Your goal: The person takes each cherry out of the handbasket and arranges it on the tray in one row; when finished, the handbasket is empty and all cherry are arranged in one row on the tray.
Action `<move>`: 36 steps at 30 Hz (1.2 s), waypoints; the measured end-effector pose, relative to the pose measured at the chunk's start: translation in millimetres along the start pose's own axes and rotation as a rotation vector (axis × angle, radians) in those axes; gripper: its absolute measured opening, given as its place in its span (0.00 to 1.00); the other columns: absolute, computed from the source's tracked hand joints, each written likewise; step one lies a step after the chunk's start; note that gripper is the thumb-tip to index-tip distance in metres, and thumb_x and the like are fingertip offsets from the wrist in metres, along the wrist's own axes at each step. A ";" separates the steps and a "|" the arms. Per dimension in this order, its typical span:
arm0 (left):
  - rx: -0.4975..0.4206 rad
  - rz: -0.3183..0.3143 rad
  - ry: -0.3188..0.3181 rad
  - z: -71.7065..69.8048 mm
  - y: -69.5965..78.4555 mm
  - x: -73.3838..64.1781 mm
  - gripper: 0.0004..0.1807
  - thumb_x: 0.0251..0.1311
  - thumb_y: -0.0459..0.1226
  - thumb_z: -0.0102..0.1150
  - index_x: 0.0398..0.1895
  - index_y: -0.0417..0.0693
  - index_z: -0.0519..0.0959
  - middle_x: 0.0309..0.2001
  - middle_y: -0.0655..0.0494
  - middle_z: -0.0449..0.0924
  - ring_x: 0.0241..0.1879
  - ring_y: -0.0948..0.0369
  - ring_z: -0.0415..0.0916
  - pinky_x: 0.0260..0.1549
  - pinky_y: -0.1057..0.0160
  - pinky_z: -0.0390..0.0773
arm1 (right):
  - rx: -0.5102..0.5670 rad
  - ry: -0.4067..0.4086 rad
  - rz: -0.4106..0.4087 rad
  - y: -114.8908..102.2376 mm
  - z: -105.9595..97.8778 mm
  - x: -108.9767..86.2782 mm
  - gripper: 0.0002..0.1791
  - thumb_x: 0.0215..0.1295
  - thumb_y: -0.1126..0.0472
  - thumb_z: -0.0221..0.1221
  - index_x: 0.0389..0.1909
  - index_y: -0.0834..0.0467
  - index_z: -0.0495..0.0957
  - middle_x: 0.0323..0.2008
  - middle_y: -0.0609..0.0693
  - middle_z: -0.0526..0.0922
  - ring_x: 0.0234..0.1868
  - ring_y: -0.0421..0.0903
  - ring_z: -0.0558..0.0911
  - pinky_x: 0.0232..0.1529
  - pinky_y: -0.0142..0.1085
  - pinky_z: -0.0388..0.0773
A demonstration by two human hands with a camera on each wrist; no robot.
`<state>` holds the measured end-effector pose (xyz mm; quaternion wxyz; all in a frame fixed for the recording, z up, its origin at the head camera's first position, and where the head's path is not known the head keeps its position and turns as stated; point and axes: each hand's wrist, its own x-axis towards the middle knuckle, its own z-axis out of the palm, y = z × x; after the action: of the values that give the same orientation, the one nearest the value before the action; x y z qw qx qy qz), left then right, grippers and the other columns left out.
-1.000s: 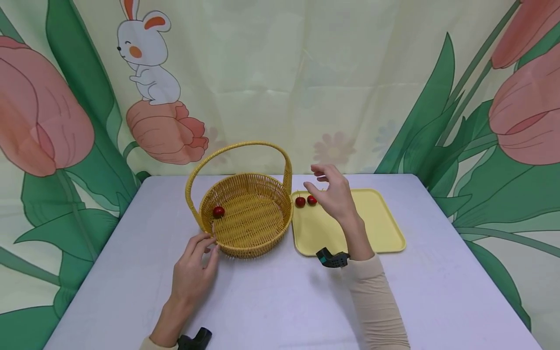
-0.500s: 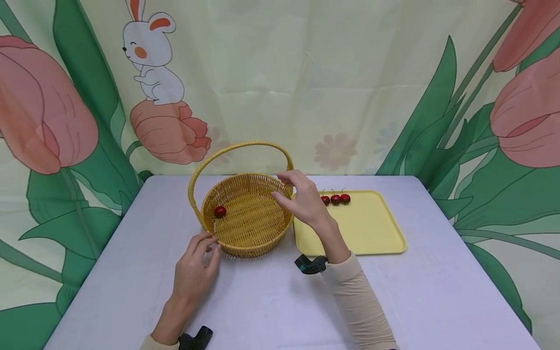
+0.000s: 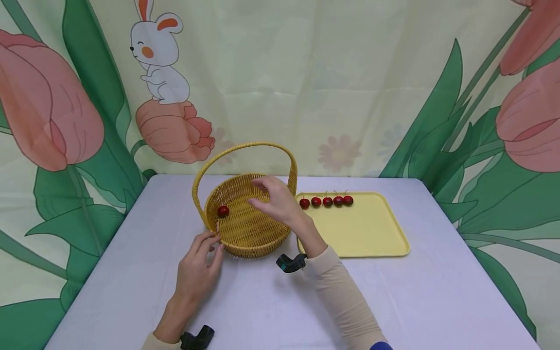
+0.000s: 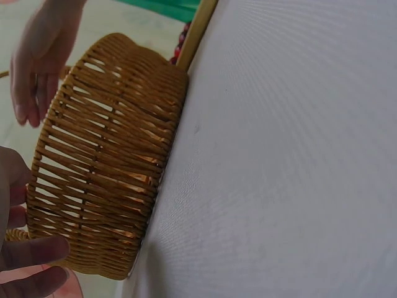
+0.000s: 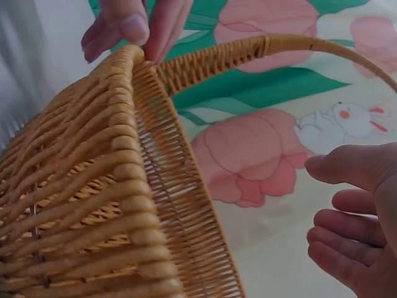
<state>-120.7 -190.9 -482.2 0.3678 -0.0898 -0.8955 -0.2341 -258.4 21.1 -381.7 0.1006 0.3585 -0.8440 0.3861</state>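
Observation:
My left hand (image 3: pixel 197 272) holds the near left rim of a woven basket (image 3: pixel 249 251) with a tall arched handle (image 3: pixel 245 145). In the right wrist view its thumb (image 5: pixel 133 28) lies outside the rim, other fingers over it. One dark red cherry (image 3: pixel 223 211) lies inside the basket at the left. Above the basket's right side hovers my right hand (image 3: pixel 275 199), thumb and fingers apart, nothing visible between them. In the right wrist view that hand (image 5: pixel 360 217) is apart from the rim. Several stemmed cherries (image 3: pixel 327 202) sit in a row on the yellow tray (image 3: pixel 358 233).
The tray stands right beside the basket on a white-covered table (image 3: pixel 253 306). Behind the table hangs a curtain (image 3: pixel 350 73) printed with tulips and a rabbit. The basket's handle arches over its opening, near my right hand.
My right hand has moved left from over the tray to over the basket, uncovering more of the cherry row. The left hand stays at the rim. The head view has shifted slightly.

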 end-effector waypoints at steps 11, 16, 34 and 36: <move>0.003 -0.007 -0.015 -1.2 1.1 0.8 0.16 0.55 0.33 0.71 0.46 0.38 0.83 0.50 0.48 0.81 0.36 0.58 0.84 0.31 0.60 0.86 | -0.047 -0.168 0.077 2.3 30.6 16.9 0.28 0.65 0.55 0.66 0.63 0.63 0.74 0.58 0.56 0.78 0.58 0.51 0.79 0.61 0.40 0.79; -0.002 -0.003 -0.012 -1.5 2.0 1.2 0.16 0.54 0.33 0.72 0.46 0.37 0.83 0.49 0.48 0.81 0.36 0.58 0.85 0.31 0.60 0.86 | -0.085 -0.248 0.089 2.1 44.7 23.8 0.30 0.67 0.55 0.64 0.66 0.63 0.72 0.60 0.55 0.77 0.60 0.49 0.78 0.63 0.40 0.78; -0.012 0.026 0.007 -2.3 0.4 1.2 0.15 0.54 0.32 0.71 0.45 0.36 0.83 0.49 0.47 0.81 0.35 0.57 0.85 0.30 0.60 0.86 | -0.268 -0.492 0.183 -4.1 85.6 41.1 0.31 0.70 0.52 0.62 0.70 0.57 0.68 0.68 0.55 0.70 0.68 0.49 0.72 0.67 0.42 0.75; -0.008 0.032 0.010 -1.8 0.4 0.8 0.15 0.54 0.32 0.71 0.45 0.36 0.83 0.48 0.46 0.82 0.35 0.57 0.85 0.30 0.61 0.86 | -0.288 -0.514 0.185 -3.6 89.2 41.7 0.31 0.70 0.52 0.62 0.71 0.57 0.68 0.68 0.55 0.70 0.69 0.50 0.71 0.68 0.42 0.74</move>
<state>-120.1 -191.5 -480.3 0.3756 -0.1043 -0.8912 -0.2321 -276.5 -67.1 -421.8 -0.1021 0.3482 -0.9168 0.1667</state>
